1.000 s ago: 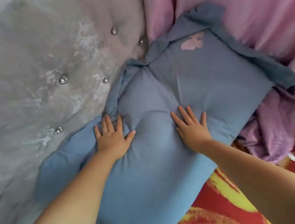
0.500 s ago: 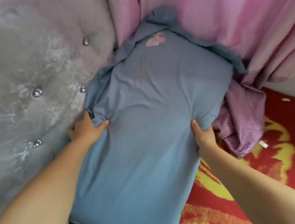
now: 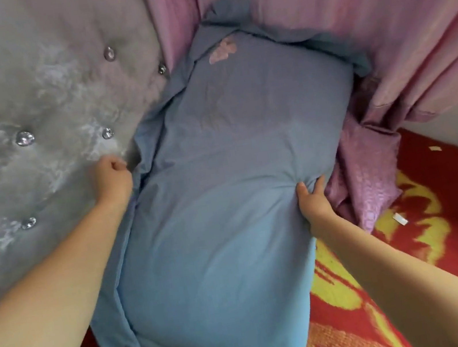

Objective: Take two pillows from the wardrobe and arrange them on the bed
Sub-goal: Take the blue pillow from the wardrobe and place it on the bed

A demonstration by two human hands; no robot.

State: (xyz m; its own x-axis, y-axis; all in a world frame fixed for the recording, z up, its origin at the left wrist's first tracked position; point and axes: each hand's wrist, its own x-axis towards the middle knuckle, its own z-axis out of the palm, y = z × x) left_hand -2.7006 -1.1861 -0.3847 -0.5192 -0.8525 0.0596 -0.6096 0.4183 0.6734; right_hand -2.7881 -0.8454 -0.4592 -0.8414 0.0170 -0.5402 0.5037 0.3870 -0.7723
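Note:
A blue pillow [image 3: 215,206] with a pink flower motif near its top lies on the bed, leaning against the grey headboard and the pink curtain. My left hand [image 3: 112,179] grips the pillowcase's flap at the pillow's left edge, fingers curled, close to the headboard. My right hand [image 3: 314,201] holds the pillow's right edge, thumb on top and fingers tucked behind it. Only this one pillow is in view.
The grey tufted headboard [image 3: 30,115] with crystal buttons fills the left. A pink curtain [image 3: 347,17] hangs behind and to the right, and a crumpled purple cloth [image 3: 368,180] lies beside the pillow. A red and yellow bedspread [image 3: 418,262] covers the bed.
My hands went from pressing flat on the pillow's face to holding its left and right edges. The pillow has turned more lengthwise and the left hand has slid up toward the headboard.

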